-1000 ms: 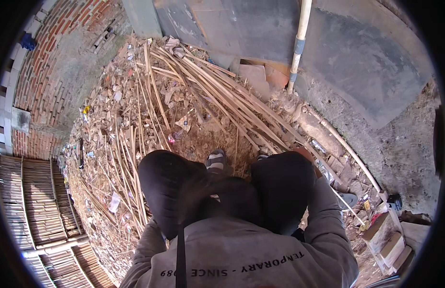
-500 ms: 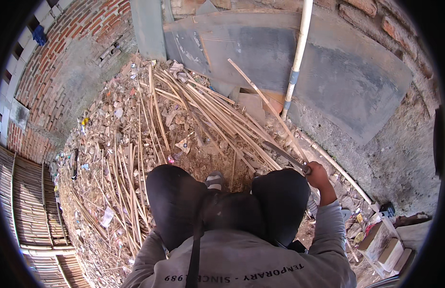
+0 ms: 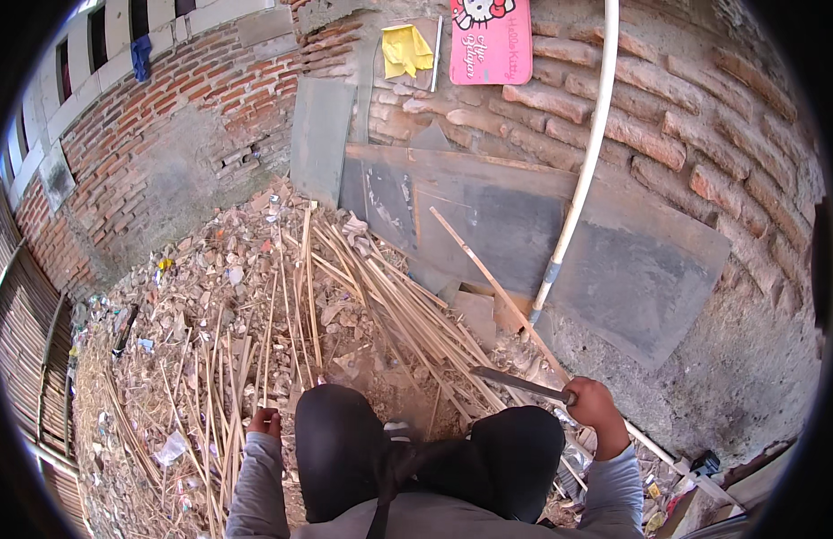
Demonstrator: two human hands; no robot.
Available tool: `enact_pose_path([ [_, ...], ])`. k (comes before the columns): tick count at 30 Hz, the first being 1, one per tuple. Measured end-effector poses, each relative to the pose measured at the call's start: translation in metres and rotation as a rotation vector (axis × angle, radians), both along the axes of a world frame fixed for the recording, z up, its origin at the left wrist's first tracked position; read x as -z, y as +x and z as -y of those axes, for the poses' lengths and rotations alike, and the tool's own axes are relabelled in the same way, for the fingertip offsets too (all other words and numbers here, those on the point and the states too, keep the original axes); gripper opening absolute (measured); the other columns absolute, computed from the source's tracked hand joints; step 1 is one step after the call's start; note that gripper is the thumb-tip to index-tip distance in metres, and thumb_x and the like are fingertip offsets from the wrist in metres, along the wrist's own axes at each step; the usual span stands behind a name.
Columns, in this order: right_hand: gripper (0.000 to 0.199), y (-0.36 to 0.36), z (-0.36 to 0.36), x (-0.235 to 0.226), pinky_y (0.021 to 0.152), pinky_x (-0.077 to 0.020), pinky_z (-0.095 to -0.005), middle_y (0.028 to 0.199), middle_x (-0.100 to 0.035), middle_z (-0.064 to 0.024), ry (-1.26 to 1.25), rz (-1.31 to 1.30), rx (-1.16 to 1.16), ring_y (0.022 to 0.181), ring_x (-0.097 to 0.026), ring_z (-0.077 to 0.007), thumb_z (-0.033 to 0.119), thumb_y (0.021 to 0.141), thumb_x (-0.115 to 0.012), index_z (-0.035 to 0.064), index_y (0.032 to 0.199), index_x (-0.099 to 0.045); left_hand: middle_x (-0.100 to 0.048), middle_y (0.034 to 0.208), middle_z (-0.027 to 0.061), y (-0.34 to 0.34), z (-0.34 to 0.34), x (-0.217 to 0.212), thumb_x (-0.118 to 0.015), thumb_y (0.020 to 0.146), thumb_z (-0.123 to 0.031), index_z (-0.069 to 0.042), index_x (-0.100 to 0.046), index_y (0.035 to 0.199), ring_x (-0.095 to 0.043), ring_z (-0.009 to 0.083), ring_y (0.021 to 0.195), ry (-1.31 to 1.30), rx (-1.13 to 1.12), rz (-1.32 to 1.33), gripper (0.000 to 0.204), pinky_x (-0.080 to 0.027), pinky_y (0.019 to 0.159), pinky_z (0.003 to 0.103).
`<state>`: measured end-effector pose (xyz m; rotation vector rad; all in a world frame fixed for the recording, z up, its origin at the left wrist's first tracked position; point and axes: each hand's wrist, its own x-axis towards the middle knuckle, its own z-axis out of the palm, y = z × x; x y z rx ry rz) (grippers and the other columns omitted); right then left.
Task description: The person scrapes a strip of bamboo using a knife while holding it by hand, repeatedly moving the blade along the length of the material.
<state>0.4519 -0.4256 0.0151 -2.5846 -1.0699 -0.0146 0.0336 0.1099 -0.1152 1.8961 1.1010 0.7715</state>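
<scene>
My right hand is wrapped round the handle of a machete, whose dark blade points left above my right knee. A long bamboo strip slants down from the dark board to just by that hand; whether the fingers touch it I cannot tell. My left hand is beside my left knee, fingers curled; what they hold, if anything, is hidden. Close to it lie several thin strips on the ground. A larger bundle of bamboo strips lies ahead of my knees.
Rubble and litter cover the ground. A large dark board leans on the brick wall, with a white pipe standing before it. A pink panel and yellow sheet are up on the wall. Bamboo fencing is at left.
My view has tilted up, showing more wall. My left hand, hidden before, has come into sight beside my left knee. My right hand still grips the machete.
</scene>
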Motion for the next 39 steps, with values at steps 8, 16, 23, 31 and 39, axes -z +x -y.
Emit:
enact_pose_path([
  [8,0.022,-0.039,-0.063,-0.083,0.073,-0.0515,-0.0416,0.085,-0.064,-0.0064,-0.177,0.017,-0.184,0.085,-0.064,-0.0292,0.012,0.064,-0.067,0.0147,0.086,-0.069,-0.051,0.122,0.0239,0.129,0.061,-0.234,-0.071,0.071,-0.012,-0.003,-0.056,0.112,-0.052,0.0421,0.109,0.924,0.293,0.095,0.044,-0.043,0.094,0.048],
  [16,0.022,-0.082,-0.087,-0.134,0.072,-0.0500,-0.0408,0.087,-0.065,-0.0076,-0.184,-0.196,-0.415,0.085,-0.063,-0.0306,0.013,0.066,-0.067,0.0119,0.088,-0.067,-0.041,0.135,0.0217,0.158,0.078,-0.275,-0.079,0.065,-0.029,-0.007,-0.053,0.123,-0.037,0.0424,0.128,1.091,0.614,-0.026,0.068,-0.032,0.103,0.057],
  [23,0.030,-0.116,-0.111,-0.156,0.075,-0.0493,-0.0395,0.092,-0.065,-0.0079,-0.298,-0.423,-0.597,0.088,-0.063,-0.0294,0.010,0.067,-0.065,0.0121,0.098,-0.066,-0.044,0.136,0.0164,0.134,0.068,-0.254,-0.074,0.073,-0.036,-0.011,-0.052,0.126,-0.037,0.0392,0.131,1.041,0.697,-0.169,0.062,-0.026,0.108,0.061],
  [31,0.030,-0.144,-0.131,-0.168,0.073,-0.0479,-0.0376,0.091,-0.064,-0.0061,-0.274,-0.480,-0.804,0.087,-0.063,-0.0263,0.008,0.070,-0.065,0.0082,0.100,-0.064,-0.064,0.105,0.0098,0.099,0.050,-0.235,-0.068,0.081,-0.041,-0.012,-0.059,0.116,-0.059,0.0280,0.105,1.058,0.811,-0.182,0.046,-0.037,0.100,0.054],
  [39,0.029,-0.145,-0.114,-0.198,0.086,-0.0488,-0.0369,0.118,-0.061,-0.0102,-0.034,-0.209,-0.688,0.105,-0.060,-0.0295,0.016,0.068,-0.077,0.0107,0.095,-0.068,-0.063,0.071,0.0127,0.073,0.042,-0.225,-0.062,0.085,-0.046,-0.007,-0.063,0.081,-0.063,0.0358,0.070,0.884,0.845,-0.220,0.039,-0.051,0.066,0.045],
])
